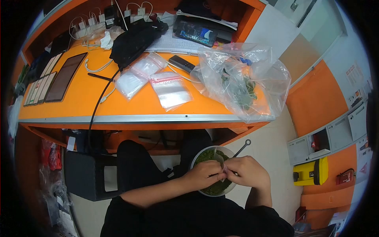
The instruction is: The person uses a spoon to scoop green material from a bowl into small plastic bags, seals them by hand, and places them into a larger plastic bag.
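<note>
Between my knees stands a round white tub (227, 152) filled with chopped green leaves (205, 156). My left hand (205, 174) and my right hand (249, 170) meet above it, fingertips pinched together. A small clear plastic bag (224, 170) with a pinkish edge is caught between them, partly covered by the fingers. From the far right rim sticks out a long utensil handle (242, 148) with a ring end; I cannot make out its head.
On the orange table (189, 110) lie clear zip bags (170, 90), a large plastic bag (244, 79) holding green leaves, a remote (181, 63), a lit phone (196, 33), several more phones and a tablet (66, 77). A black stool (85, 173) stands left.
</note>
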`<act>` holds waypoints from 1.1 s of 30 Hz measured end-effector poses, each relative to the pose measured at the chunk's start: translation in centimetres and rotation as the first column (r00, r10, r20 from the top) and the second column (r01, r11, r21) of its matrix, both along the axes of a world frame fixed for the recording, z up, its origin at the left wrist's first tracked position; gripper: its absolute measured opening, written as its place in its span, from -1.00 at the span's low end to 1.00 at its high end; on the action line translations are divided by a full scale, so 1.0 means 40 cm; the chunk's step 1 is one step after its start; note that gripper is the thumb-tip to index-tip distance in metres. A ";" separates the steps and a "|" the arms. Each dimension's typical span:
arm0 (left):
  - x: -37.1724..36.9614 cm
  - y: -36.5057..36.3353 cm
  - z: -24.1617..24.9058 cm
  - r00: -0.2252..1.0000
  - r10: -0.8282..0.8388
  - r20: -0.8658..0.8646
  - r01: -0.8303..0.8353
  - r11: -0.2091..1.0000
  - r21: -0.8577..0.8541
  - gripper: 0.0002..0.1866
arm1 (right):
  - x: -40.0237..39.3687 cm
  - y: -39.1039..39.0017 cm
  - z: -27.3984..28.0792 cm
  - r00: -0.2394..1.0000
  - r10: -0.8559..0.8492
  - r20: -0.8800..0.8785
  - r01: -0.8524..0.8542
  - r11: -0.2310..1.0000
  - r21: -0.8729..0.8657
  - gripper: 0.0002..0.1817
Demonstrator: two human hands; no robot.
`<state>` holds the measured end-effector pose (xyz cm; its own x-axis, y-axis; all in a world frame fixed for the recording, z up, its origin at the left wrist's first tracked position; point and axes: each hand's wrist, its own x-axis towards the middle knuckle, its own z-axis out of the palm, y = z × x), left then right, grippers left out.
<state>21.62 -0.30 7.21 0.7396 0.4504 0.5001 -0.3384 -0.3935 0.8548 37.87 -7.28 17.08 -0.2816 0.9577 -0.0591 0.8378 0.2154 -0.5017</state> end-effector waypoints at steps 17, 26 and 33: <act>0.002 -0.027 0.003 0.975 0.185 -0.122 -0.137 0.936 0.324 -0.01 | 0.033 -0.018 -0.010 0.977 -0.187 -0.102 0.169 0.972 -0.162 -0.77; 0.004 -0.015 -0.011 0.994 0.061 -0.091 -0.077 0.982 -0.175 -0.29 | 0.003 -0.030 0.007 0.984 0.090 -0.156 -0.034 0.943 0.330 -0.83; -0.010 0.003 -0.005 0.989 -0.093 -0.111 0.077 0.986 -0.146 -0.35 | 0.046 -0.034 -0.027 0.926 0.252 -0.283 -0.173 0.945 0.277 -0.76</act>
